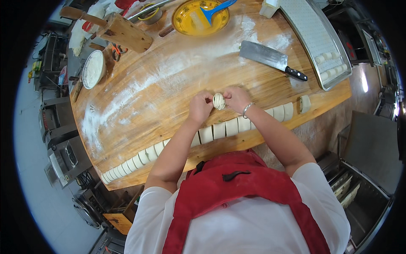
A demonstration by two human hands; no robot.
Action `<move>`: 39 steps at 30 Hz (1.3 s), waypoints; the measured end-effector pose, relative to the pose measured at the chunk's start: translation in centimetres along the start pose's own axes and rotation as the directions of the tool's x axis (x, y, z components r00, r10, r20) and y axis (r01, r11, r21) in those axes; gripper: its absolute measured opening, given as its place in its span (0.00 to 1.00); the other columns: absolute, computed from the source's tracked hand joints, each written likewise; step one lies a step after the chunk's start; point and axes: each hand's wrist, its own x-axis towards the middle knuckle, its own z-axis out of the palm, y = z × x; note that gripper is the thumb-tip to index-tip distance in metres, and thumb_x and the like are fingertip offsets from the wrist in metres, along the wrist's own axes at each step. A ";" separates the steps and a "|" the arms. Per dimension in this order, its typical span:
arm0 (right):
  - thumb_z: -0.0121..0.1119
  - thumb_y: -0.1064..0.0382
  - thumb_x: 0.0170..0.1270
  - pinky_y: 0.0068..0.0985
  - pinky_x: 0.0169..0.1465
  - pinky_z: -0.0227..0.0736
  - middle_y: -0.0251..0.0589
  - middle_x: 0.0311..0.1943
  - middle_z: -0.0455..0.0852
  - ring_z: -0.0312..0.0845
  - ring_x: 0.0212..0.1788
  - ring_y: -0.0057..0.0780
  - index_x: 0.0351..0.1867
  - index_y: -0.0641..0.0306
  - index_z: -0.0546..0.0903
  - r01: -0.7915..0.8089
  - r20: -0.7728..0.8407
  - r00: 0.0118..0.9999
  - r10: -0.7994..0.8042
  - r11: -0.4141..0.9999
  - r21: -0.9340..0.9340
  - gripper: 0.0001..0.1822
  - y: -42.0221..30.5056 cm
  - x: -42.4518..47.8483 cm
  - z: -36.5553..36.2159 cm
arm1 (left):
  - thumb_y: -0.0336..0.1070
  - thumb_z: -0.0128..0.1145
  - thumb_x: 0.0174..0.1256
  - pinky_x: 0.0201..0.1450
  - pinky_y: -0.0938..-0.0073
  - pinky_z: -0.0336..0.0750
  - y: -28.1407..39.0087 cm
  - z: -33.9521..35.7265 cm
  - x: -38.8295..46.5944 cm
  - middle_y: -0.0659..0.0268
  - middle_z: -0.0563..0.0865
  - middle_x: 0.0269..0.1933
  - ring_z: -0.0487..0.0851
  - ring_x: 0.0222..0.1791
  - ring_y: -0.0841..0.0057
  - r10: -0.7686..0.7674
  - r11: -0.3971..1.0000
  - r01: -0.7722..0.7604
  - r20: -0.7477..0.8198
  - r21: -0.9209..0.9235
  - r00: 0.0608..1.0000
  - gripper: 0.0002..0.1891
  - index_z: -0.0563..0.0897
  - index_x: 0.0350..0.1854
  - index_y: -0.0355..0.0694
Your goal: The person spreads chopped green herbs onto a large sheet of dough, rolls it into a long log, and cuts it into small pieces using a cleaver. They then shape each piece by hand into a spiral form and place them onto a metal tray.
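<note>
Between my two hands is a small piece of rolled dough [219,101] with ridged, twisted strands, held just above the floured wooden table. My left hand [201,107] pinches its left side with thumb and fingertips. On the other side my right hand [237,99], with a silver bracelet at the wrist, grips the right end. Below them a long row of cut dough pieces [206,135] follows the table's near edge, partly hidden under my forearms. One cut piece [305,104] stands apart at the row's right end, its side showing a dark green filling.
A cleaver [264,55] lies beyond my right hand. Farther back are a yellow plate [187,28] with a blue-handled brush [213,12], a wooden rolling pin [127,33], scissors [117,52] and a bowl of flour [94,70]. A metal tray [312,35] at right carries several dough rolls.
</note>
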 end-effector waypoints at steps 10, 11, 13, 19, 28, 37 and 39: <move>0.69 0.63 0.54 0.39 0.40 0.77 0.44 0.29 0.86 0.82 0.33 0.46 0.29 0.57 0.84 0.066 -0.191 0.977 -0.094 0.987 -0.148 0.05 -0.4 0.2 1.6 | 0.28 0.67 0.55 0.39 0.68 0.78 0.3 -0.4 1.1 0.59 0.87 0.33 0.85 0.33 0.66 0.047 0.986 -0.056 0.063 0.155 0.997 0.05 0.83 0.30 0.39; 0.69 0.61 0.54 0.40 0.41 0.77 0.45 0.30 0.86 0.82 0.34 0.48 0.29 0.57 0.84 0.093 -0.210 0.970 -0.118 0.987 -0.129 0.05 0.1 -0.2 1.4 | 0.28 0.68 0.56 0.38 0.71 0.78 -0.3 -0.1 1.3 0.61 0.87 0.33 0.85 0.33 0.71 0.069 0.984 -0.085 0.104 0.157 0.992 0.05 0.83 0.31 0.38; 0.69 0.65 0.56 0.35 0.41 0.78 0.43 0.29 0.87 0.84 0.33 0.40 0.31 0.59 0.85 0.291 -0.337 0.883 -0.326 0.944 -0.153 0.05 0.0 -1.4 0.2 | 0.25 0.66 0.58 0.39 0.74 0.77 -4.1 1.1 1.7 0.66 0.86 0.35 0.84 0.36 0.77 0.070 0.921 0.020 0.217 -0.389 0.974 0.08 0.85 0.39 0.40; 0.65 0.69 0.65 0.20 0.42 0.77 0.33 0.33 0.89 0.82 0.36 0.17 0.37 0.65 0.84 0.163 -0.211 0.976 -0.054 0.824 0.542 0.03 3.4 -4.1 -11.9 | 0.24 0.62 0.68 0.43 0.82 0.77 10.5 1.2 1.3 0.68 0.85 0.50 0.82 0.38 0.86 0.071 0.826 0.111 0.297 -0.553 0.952 0.15 0.81 0.56 0.38; 0.62 0.70 0.66 0.23 0.45 0.80 0.39 0.38 0.90 0.85 0.41 0.22 0.50 0.63 0.80 0.120 -0.290 0.957 0.025 0.875 0.469 0.12 17.0 1.1 -40.5 | 0.32 0.60 0.73 0.45 0.77 0.79 14.3 9.9 0.9 0.69 0.85 0.48 0.83 0.39 0.81 -0.215 0.720 0.246 0.129 -0.649 0.968 0.08 0.82 0.51 0.42; 0.63 0.67 0.64 0.22 0.43 0.78 0.38 0.37 0.89 0.82 0.36 0.22 0.52 0.62 0.80 -0.062 -0.093 0.989 0.119 0.883 0.464 0.15 23.9 13.6 -45.7 | 0.34 0.61 0.74 0.43 0.77 0.81 14.4 13.1 -2.7 0.69 0.85 0.47 0.83 0.37 0.82 -0.440 0.680 0.348 0.021 -0.645 0.898 0.08 0.82 0.51 0.42; 0.63 0.67 0.64 0.23 0.46 0.80 0.38 0.39 0.89 0.84 0.39 0.24 0.53 0.61 0.79 -0.061 -0.070 0.990 0.120 0.831 0.552 0.15 23.6 16.5 -46.7 | 0.34 0.61 0.74 0.43 0.77 0.81 14.4 13.5 -3.3 0.68 0.86 0.46 0.84 0.37 0.82 -0.467 0.668 0.351 -0.003 -0.657 0.884 0.08 0.82 0.50 0.42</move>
